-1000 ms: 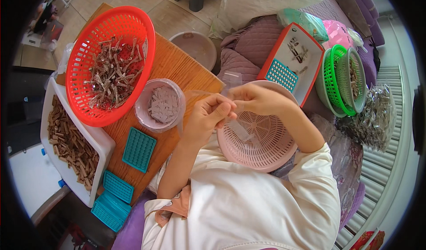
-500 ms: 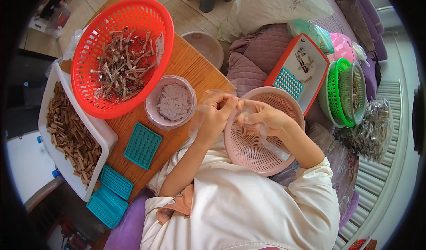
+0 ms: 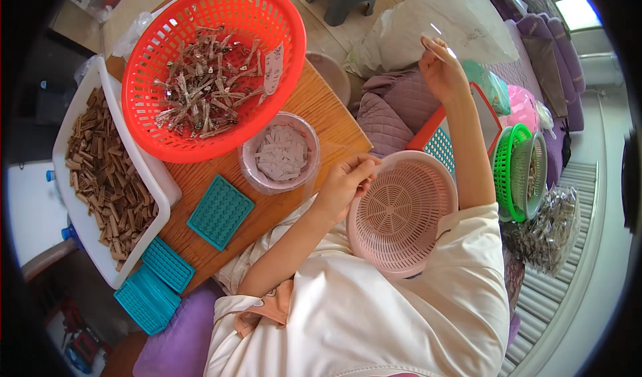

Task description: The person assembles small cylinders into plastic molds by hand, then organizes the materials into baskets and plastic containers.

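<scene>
My left hand [image 3: 346,186] is closed in a pinch at the left rim of a pink plastic colander [image 3: 401,260], on a clear plastic film that is hard to see. Raised at the far right, my right hand [image 3: 440,69] has its fingers closed on a small clear plastic piece [image 3: 449,53]; only its glints show. The colander rests in my lap, its slotted bottom visible. Left of my left hand stands a pink tub [image 3: 249,170] of white paper pieces [image 3: 282,152].
A red basket [image 3: 297,49] of small wrapped bundles and a white bin [image 3: 157,226] of brown pieces stand on the wooden table [image 3: 334,119]. Teal trays [image 3: 221,212] lie nearby. At the right are a red-sided box [image 3: 428,126], a green basket [image 3: 503,176] and a large translucent bag [image 3: 408,33].
My hands have parted. The right swung up and away to the far right with clear plastic; the left stayed near the colander, slightly lower. The whole view has shifted a little.
</scene>
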The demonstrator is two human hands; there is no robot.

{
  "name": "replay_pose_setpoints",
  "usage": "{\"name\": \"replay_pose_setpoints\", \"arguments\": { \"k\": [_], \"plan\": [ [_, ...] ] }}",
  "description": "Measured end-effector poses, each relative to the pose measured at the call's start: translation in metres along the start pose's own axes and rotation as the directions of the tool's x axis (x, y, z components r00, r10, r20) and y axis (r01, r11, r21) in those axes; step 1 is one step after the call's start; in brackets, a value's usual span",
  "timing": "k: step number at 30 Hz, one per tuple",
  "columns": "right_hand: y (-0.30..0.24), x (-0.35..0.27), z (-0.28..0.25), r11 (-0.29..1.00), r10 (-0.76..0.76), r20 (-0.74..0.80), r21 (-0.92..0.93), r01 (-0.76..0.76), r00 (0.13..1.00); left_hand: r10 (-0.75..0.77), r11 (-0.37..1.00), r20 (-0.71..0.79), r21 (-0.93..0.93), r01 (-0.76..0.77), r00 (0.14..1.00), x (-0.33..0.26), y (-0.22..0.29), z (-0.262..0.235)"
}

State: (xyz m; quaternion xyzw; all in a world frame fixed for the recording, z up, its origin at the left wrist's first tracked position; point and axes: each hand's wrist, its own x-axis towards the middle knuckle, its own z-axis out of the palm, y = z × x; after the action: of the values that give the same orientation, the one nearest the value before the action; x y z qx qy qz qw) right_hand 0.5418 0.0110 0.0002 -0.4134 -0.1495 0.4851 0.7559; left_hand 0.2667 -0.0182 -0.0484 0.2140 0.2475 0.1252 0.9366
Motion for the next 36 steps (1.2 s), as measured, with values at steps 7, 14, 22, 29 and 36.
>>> {"name": "replay_pose_setpoints", "arguments": {
  "k": [7,14,22,29,36],
  "plan": [
    [0.047,0.093,-0.013,0.93,-0.152,-0.352,-0.368,0.013,0.924,0.39,0.663,0.203,0.615,-0.427,0.898,-0.002,0.03,0.037],
    [0.063,0.137,-0.069,0.754,-0.058,-0.174,-0.653,-0.071,0.983,0.623,-0.613,0.672,0.738,-0.283,0.4,0.095,0.091,0.073],
    [0.051,0.087,-0.073,0.53,0.05,-0.216,-0.822,-0.209,0.975,0.359,-0.572,0.221,0.82,0.026,0.907,0.202,0.082,-0.009],
    [0.086,0.082,-0.078,0.497,0.251,-0.127,-0.834,-0.24,0.96,0.197,-0.654,0.053,0.751,0.091,0.979,0.217,0.118,-0.028],
    [0.129,0.1,-0.094,0.52,0.37,-0.147,-0.785,-0.336,0.917,0.162,-0.664,0.015,0.742,0.098,0.987,0.231,0.139,-0.022]
  ]
}}
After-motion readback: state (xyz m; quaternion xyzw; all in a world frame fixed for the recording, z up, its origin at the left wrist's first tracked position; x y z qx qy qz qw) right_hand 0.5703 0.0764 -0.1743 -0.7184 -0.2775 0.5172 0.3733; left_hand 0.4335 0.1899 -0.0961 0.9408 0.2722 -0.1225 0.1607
